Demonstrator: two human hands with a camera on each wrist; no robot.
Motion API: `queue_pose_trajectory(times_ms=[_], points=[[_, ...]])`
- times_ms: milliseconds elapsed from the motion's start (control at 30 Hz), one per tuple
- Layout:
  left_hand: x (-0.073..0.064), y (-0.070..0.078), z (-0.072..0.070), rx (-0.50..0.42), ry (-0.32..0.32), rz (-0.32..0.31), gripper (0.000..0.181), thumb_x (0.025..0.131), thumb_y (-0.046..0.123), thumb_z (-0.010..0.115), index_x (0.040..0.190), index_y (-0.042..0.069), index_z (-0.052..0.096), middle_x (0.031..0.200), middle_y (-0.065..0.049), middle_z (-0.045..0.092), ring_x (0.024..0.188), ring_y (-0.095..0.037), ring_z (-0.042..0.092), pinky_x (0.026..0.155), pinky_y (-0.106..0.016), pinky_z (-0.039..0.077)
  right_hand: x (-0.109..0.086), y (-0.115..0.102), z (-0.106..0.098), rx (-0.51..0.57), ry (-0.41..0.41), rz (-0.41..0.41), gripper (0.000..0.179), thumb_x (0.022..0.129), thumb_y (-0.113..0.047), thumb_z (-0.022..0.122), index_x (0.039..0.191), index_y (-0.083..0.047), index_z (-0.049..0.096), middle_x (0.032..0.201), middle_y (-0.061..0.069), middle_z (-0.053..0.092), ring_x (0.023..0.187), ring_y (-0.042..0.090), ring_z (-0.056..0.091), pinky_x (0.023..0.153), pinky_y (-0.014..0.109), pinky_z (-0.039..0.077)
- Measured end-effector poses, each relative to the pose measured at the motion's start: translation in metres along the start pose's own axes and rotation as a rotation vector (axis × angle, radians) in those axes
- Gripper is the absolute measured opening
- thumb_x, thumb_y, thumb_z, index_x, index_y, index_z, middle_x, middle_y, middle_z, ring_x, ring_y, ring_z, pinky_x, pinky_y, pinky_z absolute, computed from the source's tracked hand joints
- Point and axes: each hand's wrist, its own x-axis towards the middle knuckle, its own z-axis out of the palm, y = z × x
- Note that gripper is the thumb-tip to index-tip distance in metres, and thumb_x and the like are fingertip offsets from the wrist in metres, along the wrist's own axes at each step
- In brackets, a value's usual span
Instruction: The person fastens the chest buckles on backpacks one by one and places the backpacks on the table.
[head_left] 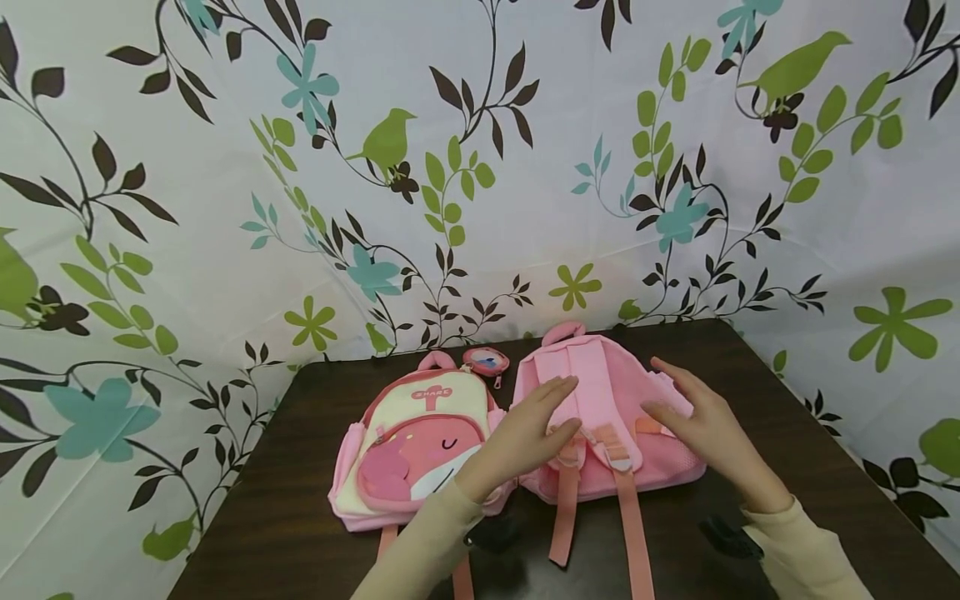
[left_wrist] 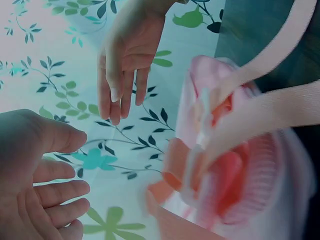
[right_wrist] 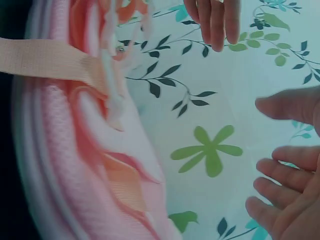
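A pink backpack (head_left: pixel 592 383) lies strap side up, its peach webbing straps (head_left: pixel 633 533) trailing toward the front edge. Above its left part hovers my left hand (head_left: pixel 528 429), fingers extended and palm turned inward. Over its right side my right hand (head_left: pixel 701 425) faces the other one, thumb and fingers apart. Neither hand holds anything; both wrist views show bare palms. Left of them rests a second backpack (head_left: pixel 420 400), cream and pink, front up, with a sleeping animal face (head_left: pixel 427 458) on its pocket. My left forearm covers its lower right corner.
A small round pink pouch (head_left: pixel 486 361) with a zip lies at the back, between the two bags. The dark wooden table (head_left: pixel 277 483) ends at a hanging cloth (head_left: pixel 225 208) printed with leaves, birds and flowers.
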Motion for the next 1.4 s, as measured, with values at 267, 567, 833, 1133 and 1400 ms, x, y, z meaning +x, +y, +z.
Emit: queue_pose_trajectory(times_ms=[267, 567, 833, 1133, 1400], points=[[-0.017, -0.018, 0.017, -0.077, -0.027, -0.099, 0.059, 0.102, 0.034, 0.060, 0.153, 0.012, 0.043, 0.154, -0.007, 0.046, 0.143, -0.020, 0.040, 0.114, -0.040, 0.036, -0.002, 0.014, 0.022, 0.048, -0.077, -0.036, 0.070, 0.092, -0.029, 0.075, 0.149, -0.003, 0.045, 0.149, 0.027, 0.045, 0.135, 0.052, 0.039, 0.096, 0.075, 0.036], [-0.025, -0.029, 0.032, -0.081, -0.051, -0.110, 0.059, 0.101, 0.038, 0.061, 0.150, 0.008, 0.047, 0.148, -0.007, 0.052, 0.137, -0.020, 0.048, 0.111, -0.039, 0.040, 0.000, 0.024, 0.043, 0.019, -0.163, -0.093, 0.069, 0.088, -0.028, 0.078, 0.145, 0.001, 0.050, 0.143, 0.029, 0.051, 0.127, 0.053, 0.049, 0.095, 0.068, 0.044], [-0.031, -0.032, 0.041, -0.120, -0.089, -0.157, 0.057, 0.100, 0.044, 0.061, 0.145, 0.010, 0.055, 0.139, -0.002, 0.060, 0.124, -0.012, 0.057, 0.103, -0.035, 0.047, -0.002, 0.027, 0.054, 0.023, -0.266, -0.063, 0.069, 0.087, -0.034, 0.079, 0.141, 0.001, 0.055, 0.140, 0.026, 0.054, 0.126, 0.046, 0.051, 0.100, 0.068, 0.040], [-0.033, -0.034, 0.050, -0.168, -0.054, -0.158, 0.048, 0.099, 0.043, 0.064, 0.136, 0.013, 0.064, 0.130, 0.002, 0.066, 0.114, -0.007, 0.062, 0.097, -0.031, 0.050, -0.003, 0.035, 0.060, 0.077, -0.331, -0.091, 0.059, 0.089, -0.032, 0.077, 0.138, -0.002, 0.060, 0.142, 0.023, 0.054, 0.135, 0.052, 0.041, 0.103, 0.070, 0.034], [-0.032, -0.040, 0.054, -0.188, -0.049, -0.129, 0.046, 0.098, 0.043, 0.065, 0.133, 0.014, 0.067, 0.125, 0.005, 0.068, 0.108, -0.004, 0.063, 0.093, -0.027, 0.051, -0.004, 0.037, 0.058, 0.061, -0.379, -0.074, 0.064, 0.087, -0.036, 0.079, 0.140, -0.006, 0.059, 0.148, 0.031, 0.044, 0.137, 0.054, 0.037, 0.103, 0.070, 0.034]])
